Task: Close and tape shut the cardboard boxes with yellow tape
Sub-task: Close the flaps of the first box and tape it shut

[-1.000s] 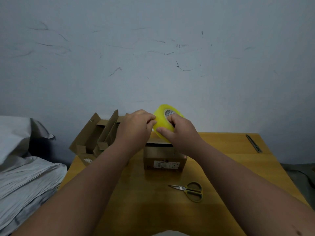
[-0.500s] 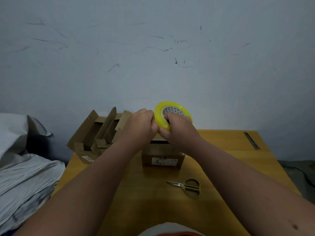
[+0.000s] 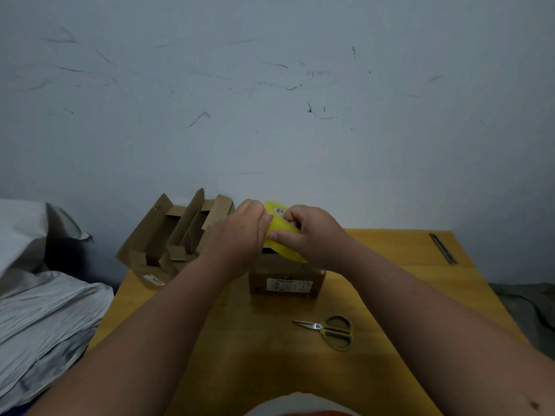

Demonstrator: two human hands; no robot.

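- Two hands are occupied with one roll of yellow tape (image 3: 283, 235), which is held tilted in the air just above the small closed cardboard box (image 3: 286, 282) near the middle of the wooden table (image 3: 390, 295).
- The roll is gripped by the right hand (image 3: 312, 235), thumb laid across its outer face and fingers curled over the rim.
- The left hand (image 3: 240, 235) is curled against the roll's near edge, its fingertips pressed together there; whether a loose tape end is pinched cannot be told.
- The step in hand is judged to be finding and lifting the tape's free end.
- It is best done with the roll held steady while a nail is run along the surface until the edge is caught, then peeled slowly and straight so the strip is not split.
- Enough tape should be drawn to span the box seam before anything is cut.
- Yellow-handled scissors (image 3: 330, 330) are left lying on the table in front of the box, within reach.
- Several open cardboard boxes (image 3: 174, 235), flaps raised, are stood at the table's far left, apparently not yet closed.
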